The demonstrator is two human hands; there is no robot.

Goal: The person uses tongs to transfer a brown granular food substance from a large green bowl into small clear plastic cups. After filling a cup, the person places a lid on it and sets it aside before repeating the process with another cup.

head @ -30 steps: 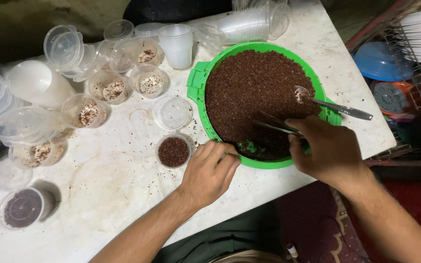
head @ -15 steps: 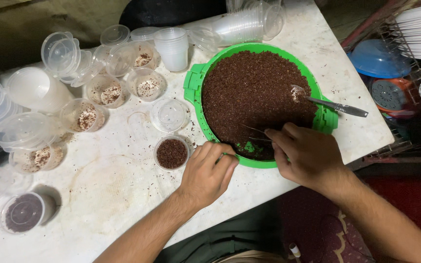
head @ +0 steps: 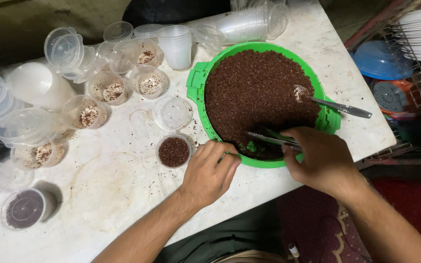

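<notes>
A round green tub (head: 199, 87) full of dark brown granules (head: 259, 92) stands on the white table. My right hand (head: 320, 158) grips metal tongs (head: 269, 138) whose tips lie in the granules at the tub's near side. My left hand (head: 210, 170) rests with curled fingers on the tub's near rim and holds nothing else. Just left of that hand sits a small clear cup of brown granules (head: 173, 151). A metal spoon (head: 334, 104) lies in the tub with its handle over the right rim.
Several clear cups with light and brown bits (head: 110, 90), loose lids (head: 170, 112) and a stack of cups (head: 176, 46) crowd the table's left and far side. A lidded filled cup (head: 24, 208) sits near left. Plates and a blue bowl (head: 381, 58) stand at right.
My right hand has drawn the tongs a little back toward the tub's near rim. My left hand stays on the rim.
</notes>
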